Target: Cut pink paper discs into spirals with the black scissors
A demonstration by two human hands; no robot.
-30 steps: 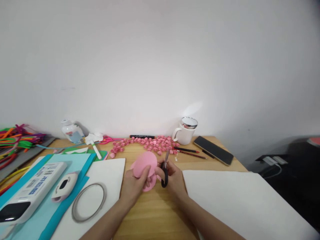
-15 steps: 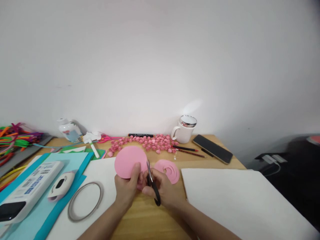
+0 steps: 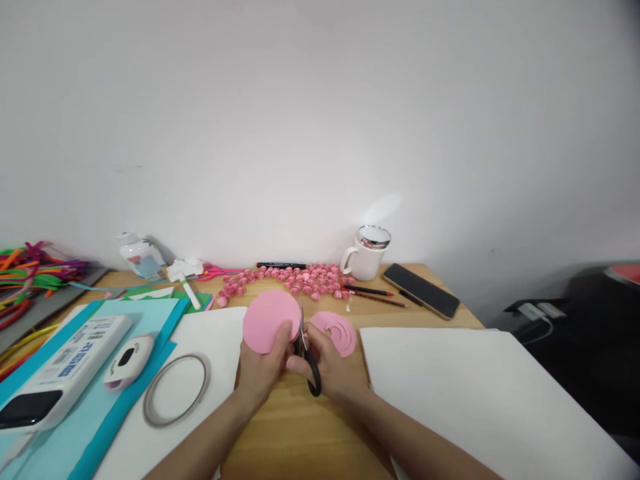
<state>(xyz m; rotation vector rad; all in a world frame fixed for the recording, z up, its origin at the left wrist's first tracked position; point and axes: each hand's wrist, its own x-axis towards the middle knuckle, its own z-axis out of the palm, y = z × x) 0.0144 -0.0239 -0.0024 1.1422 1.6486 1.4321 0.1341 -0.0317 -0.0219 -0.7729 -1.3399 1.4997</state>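
Observation:
A round pink paper disc (image 3: 271, 320) is pinched in my left hand (image 3: 264, 367), thumb on top near its lower right edge. My right hand (image 3: 327, 363) is closed round the black-handled scissors (image 3: 313, 373); their blades point up, right beside the disc's right edge. Whether the blades have paper between them I cannot tell. Just behind my right hand lies a pink paper spiral (image 3: 344, 335) on the wooden table (image 3: 300, 433). Several small rolled pink paper flowers (image 3: 305, 280) are scattered farther back, toward the wall.
At the back stand a white mug (image 3: 367, 253) and a white bottle (image 3: 141, 256). A phone (image 3: 423, 291) and pencils (image 3: 370, 291) lie right of centre. White sheets (image 3: 450, 373) cover the right; a tape roll (image 3: 147, 407), power bank (image 3: 65, 370) and coloured paper (image 3: 160, 313) are left.
Both hands, with the disc and scissors, sit slightly farther right in view. The disc is turned or tilted a little, and the whole view has shifted slightly.

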